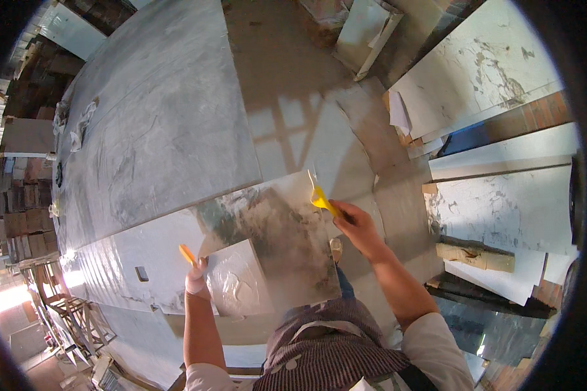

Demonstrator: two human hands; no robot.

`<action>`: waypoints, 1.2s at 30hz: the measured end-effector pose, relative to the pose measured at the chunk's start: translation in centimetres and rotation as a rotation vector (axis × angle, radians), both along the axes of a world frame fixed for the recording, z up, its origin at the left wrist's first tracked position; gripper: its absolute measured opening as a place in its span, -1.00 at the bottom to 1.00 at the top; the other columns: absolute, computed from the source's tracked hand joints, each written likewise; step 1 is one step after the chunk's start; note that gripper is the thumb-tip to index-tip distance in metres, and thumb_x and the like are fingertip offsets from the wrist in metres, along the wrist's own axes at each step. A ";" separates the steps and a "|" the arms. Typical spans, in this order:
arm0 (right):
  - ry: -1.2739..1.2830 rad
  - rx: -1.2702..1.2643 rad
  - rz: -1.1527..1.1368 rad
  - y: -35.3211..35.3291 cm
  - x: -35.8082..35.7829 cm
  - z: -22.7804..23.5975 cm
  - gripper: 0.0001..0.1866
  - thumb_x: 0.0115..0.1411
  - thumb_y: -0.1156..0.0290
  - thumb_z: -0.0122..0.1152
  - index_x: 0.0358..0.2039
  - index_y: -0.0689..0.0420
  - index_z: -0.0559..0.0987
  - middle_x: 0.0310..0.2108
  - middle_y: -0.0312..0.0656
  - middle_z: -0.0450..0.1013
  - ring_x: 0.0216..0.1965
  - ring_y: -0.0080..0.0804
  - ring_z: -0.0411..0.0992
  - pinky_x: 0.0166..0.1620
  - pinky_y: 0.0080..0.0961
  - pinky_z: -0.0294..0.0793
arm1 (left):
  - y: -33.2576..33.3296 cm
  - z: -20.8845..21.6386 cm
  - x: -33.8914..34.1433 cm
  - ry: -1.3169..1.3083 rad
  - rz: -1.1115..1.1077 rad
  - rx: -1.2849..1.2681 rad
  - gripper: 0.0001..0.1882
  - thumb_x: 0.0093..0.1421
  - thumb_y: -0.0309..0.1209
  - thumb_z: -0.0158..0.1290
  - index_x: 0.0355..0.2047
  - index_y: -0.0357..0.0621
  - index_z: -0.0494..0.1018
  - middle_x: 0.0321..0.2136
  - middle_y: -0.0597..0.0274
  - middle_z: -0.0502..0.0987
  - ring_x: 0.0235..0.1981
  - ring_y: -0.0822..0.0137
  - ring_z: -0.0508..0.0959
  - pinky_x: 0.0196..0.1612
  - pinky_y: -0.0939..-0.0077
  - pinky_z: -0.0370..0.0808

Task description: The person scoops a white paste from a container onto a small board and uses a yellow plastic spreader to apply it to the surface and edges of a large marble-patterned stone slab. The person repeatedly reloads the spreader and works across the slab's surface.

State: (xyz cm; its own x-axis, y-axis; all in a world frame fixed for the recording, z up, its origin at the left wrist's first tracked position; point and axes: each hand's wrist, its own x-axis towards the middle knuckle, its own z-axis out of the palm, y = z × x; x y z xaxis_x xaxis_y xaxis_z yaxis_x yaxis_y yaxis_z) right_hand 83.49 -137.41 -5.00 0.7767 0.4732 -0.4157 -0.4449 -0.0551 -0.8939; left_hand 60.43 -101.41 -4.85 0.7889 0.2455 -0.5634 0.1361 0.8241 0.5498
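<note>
My right hand is closed on the yellow handle of a putty knife. Its thin blade points away from me, above the far right corner of a stained slab with dark, smeared patches. My left hand grips a small orange-handled tool, whose working end I cannot make out. Beside that hand, a white square board carries a glossy smear of paste. The board's left edge meets my fingers; whether they also hold it, I cannot tell.
A large grey slab spreads beyond the work surface. On the left, a pale panel has a small rectangular cutout. Several white slabs are stacked along the right, with a wooden block among them. Stacked boards line the far left.
</note>
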 end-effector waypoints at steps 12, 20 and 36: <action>-0.057 -0.046 -0.018 -5.2 -8.7 -0.7 -0.59 0.17 0.50 0.19 0.07 0.15 0.48 -0.34 -0.40 0.39 -0.38 -0.70 0.26 -0.29 -0.70 0.30 | 1.8 -1.3 -0.3 0.023 -0.052 0.063 -0.58 0.16 -0.18 0.11 -0.12 -0.28 0.46 -0.19 -0.03 0.56 -0.23 0.06 0.60 -0.13 0.14 0.55; 0.126 -0.056 -0.053 -7.8 -13.6 1.3 -0.60 0.18 0.56 0.16 0.06 0.14 0.49 -0.29 -0.37 0.40 -0.29 -0.69 0.33 -0.20 -0.71 0.33 | 2.1 -1.6 0.6 0.084 -0.086 0.113 -0.56 0.20 -0.16 0.08 -0.09 -0.29 0.43 -0.20 0.00 0.56 -0.24 0.08 0.60 -0.15 0.19 0.56; 0.066 0.020 -0.319 -12.7 -20.6 0.0 -0.64 0.15 0.58 0.18 0.00 0.14 0.47 -0.20 -0.27 0.43 -0.22 -0.56 0.39 -0.13 -0.60 0.38 | 1.7 0.5 2.3 0.056 -0.202 0.216 -0.52 0.16 -0.12 0.12 -0.05 -0.24 0.43 -0.16 0.04 0.55 -0.16 0.10 0.57 -0.07 0.14 0.52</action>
State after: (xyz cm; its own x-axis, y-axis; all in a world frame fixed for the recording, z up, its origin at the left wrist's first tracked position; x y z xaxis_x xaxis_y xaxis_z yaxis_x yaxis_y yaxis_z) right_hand 62.90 -150.16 -5.02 0.8587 0.2190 -0.4634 -0.4940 0.1131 -0.8621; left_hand 62.73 -99.71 -4.34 0.8033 0.2055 -0.5590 0.3203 0.6422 0.6964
